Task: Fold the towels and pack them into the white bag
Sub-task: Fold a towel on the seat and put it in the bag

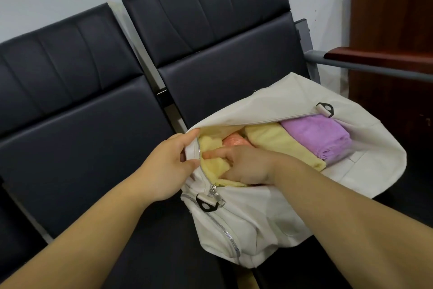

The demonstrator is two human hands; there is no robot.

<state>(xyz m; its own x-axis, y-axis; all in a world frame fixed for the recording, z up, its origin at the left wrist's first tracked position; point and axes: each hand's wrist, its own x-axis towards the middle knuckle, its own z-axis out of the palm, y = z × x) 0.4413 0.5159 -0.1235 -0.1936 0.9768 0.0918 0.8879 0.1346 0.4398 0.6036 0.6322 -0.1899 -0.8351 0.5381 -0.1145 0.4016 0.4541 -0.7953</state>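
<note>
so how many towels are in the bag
4: a purple towel at the right end, a yellow towel beside it, an orange towel next, a second yellow towel under the right hand. More may be hidden.

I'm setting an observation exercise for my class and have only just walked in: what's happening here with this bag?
A person is packing towels into a white fabric zip bag lying on a dark padded seat. The left hand pinches the edge of the bag's opening and holds it apart. The right hand reaches inside, fingers stretched over a crumpled yellow towel. A folded yellow towel, a folded purple towel and part of an orange towel lie inside.
</note>
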